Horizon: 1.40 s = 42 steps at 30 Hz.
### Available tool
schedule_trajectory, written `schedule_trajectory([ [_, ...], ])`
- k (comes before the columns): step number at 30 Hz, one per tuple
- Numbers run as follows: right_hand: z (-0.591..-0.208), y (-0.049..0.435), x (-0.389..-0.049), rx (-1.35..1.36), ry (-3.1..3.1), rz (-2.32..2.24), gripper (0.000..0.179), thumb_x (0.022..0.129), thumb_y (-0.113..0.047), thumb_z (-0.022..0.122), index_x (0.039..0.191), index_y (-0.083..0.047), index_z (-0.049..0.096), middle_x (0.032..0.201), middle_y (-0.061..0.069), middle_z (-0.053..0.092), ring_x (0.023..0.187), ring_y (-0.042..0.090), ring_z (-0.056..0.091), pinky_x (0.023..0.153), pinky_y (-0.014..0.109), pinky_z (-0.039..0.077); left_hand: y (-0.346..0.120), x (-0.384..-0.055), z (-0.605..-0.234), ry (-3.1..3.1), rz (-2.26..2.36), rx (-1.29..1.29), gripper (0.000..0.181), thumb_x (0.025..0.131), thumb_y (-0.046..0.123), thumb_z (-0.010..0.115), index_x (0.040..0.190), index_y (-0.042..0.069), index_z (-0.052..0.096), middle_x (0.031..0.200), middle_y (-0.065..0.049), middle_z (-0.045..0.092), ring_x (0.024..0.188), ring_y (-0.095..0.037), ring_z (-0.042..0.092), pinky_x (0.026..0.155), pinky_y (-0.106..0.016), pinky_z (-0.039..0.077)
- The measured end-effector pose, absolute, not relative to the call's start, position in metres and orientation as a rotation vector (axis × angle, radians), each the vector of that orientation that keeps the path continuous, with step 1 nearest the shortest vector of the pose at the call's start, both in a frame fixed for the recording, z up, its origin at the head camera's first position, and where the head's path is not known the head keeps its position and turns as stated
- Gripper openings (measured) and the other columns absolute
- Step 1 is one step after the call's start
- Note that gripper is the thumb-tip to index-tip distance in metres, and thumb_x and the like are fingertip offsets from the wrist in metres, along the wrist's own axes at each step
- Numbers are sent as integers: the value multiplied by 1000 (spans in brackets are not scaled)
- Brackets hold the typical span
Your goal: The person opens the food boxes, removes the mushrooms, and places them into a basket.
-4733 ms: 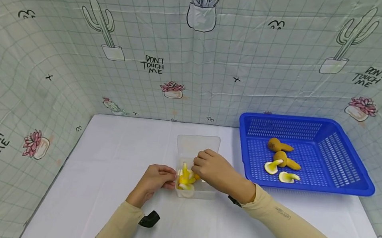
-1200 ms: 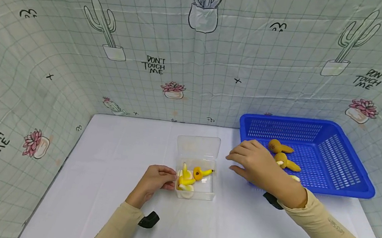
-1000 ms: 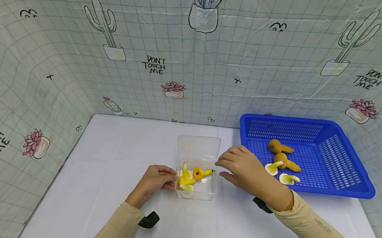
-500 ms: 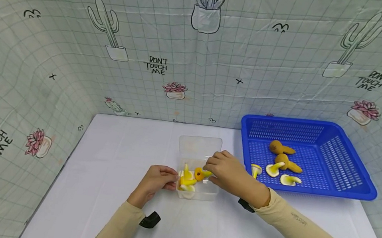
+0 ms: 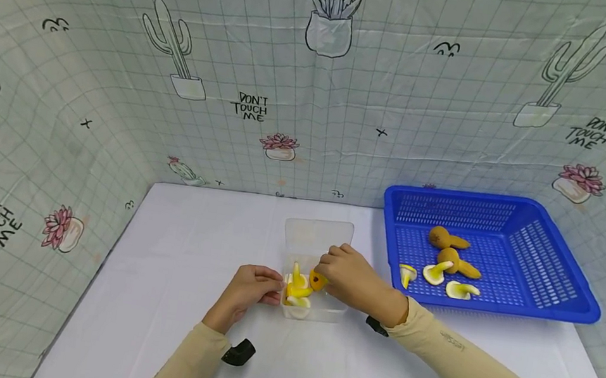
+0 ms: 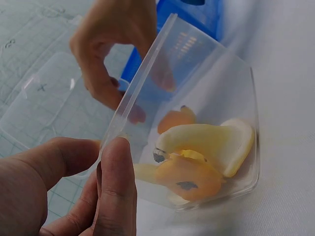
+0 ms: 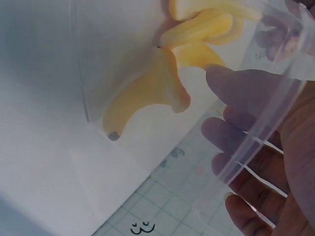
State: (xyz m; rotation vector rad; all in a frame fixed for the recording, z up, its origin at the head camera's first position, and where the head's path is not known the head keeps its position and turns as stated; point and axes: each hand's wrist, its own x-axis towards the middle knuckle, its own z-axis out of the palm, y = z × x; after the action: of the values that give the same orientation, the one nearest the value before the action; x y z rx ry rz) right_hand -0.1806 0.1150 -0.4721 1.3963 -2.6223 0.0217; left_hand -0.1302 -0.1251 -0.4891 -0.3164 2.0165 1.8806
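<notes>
My left hand (image 5: 244, 295) pinches the left rim of a clear plastic box (image 5: 321, 314) between thumb and fingers; the left wrist view shows the thumb (image 6: 115, 179) on the wall. Inside lie several yellow mushroom-shaped pieces (image 5: 298, 292) with curved, banana-like stems and pale or orange caps. My right hand (image 5: 351, 275) reaches over the box's right side, partly hiding an orange-capped piece (image 5: 318, 280). From the right wrist, that hand's fingers (image 7: 246, 174) appear spread, nothing between them, apart from the nearest curved piece (image 7: 142, 93).
A blue perforated basket (image 5: 546, 266) stands at the right. It holds two brown round-headed pieces (image 5: 448, 258) and several yellow-white mushroom-shaped ones (image 5: 461, 290). The box's lid (image 5: 318, 236) stands open behind it. A patterned cloth (image 5: 384, 97) rises behind the white table (image 5: 206, 227).
My right hand has let go of the orange-capped piece, drawn back toward the basket, then returned leftward over the box. My left hand has stayed on the rim.
</notes>
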Motion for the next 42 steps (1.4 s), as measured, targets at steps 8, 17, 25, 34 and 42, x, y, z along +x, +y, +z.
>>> schedule_trajectory([
  [8, -479, 108, -179, 1388, -2552, -61, 21, 77, -16, 94, 94, -16, 82, 88, -4, 75, 83, 18, 62, 71, 28, 46, -125, -130, -489, 2000, 1889, -312, 21, 96, -3, 71, 114, -15, 67, 85, -11, 73, 63, -12, 69, 63, -25, 65],
  [17, -484, 100, -176, 1390, -2478, -234, 11, 83, -18, 91, 88, -17, 81, 82, -4, 73, 80, 17, 61, 69, 27, 44, -126, -131, -491, 1982, 1901, -301, 21, 96, -5, 70, 113, -16, 66, 84, -11, 73, 63, -11, 69, 63, -24, 64],
  [25, -484, 95, -171, 1322, -2472, -417, 14, 82, -18, 91, 85, -21, 78, 81, -5, 70, 81, 17, 59, 69, 27, 42, -126, -131, -492, 1990, 1899, -302, 21, 96, -4, 70, 113, -16, 66, 85, -11, 73, 63, -11, 69, 63, -24, 65],
  [34, -486, 92, -172, 1265, -2600, -302, 15, 81, -13, 91, 81, -22, 79, 75, -4, 72, 76, 18, 57, 65, 27, 43, -127, -132, -493, 1980, 1916, -290, 22, 96, -6, 69, 114, -17, 65, 83, -10, 72, 62, -10, 68, 62, -23, 64],
  [42, -485, 96, -176, 1242, -2734, 108, 22, 75, -3, 91, 91, -15, 83, 82, -1, 75, 76, 19, 57, 63, 28, 43, -127, -132, -493, 1976, 1914, -285, 21, 96, -5, 68, 114, -16, 65, 83, -10, 72, 63, -10, 68, 63, -24, 64],
])
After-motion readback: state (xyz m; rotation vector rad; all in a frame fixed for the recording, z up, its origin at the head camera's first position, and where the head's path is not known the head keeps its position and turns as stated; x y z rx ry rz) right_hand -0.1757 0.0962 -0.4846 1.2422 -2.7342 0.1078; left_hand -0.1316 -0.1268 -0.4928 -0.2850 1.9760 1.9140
